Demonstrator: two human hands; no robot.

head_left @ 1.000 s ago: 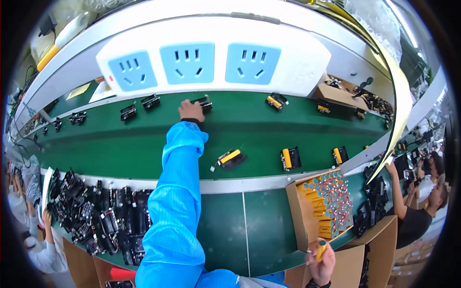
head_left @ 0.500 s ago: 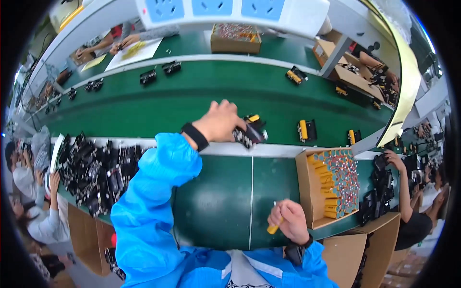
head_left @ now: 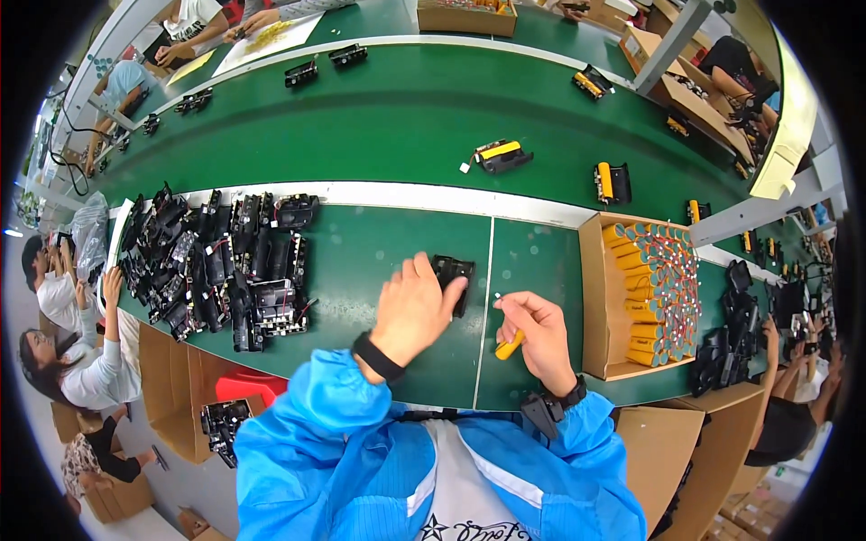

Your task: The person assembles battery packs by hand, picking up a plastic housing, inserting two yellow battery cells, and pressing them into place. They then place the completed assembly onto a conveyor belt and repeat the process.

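On the near green worktop, my left hand (head_left: 410, 305) grips a small black plastic housing (head_left: 454, 273), thumb over its front and fingers along its left side. My right hand (head_left: 537, 338), just to the right, is closed around a yellow cylindrical battery (head_left: 510, 346). The small white tip of its lead (head_left: 497, 296) sticks out above the fingers. Past the white ledge, on the green conveyor belt, lies a black housing (head_left: 503, 158) with a yellow battery in it and a white plug at its left end.
A heap of black housings (head_left: 212, 270) covers the worktop's left. To the right stands a cardboard box (head_left: 593, 298) full of yellow batteries (head_left: 642, 293). Black parts (head_left: 726, 338) lie beyond it. More housings, some with batteries (head_left: 612, 183), are along the belt. Other people sit on both sides.
My left hand has come back from the belt to the near worktop and now holds a black housing there. A housing with a battery lies on the belt. My right hand keeps its battery.
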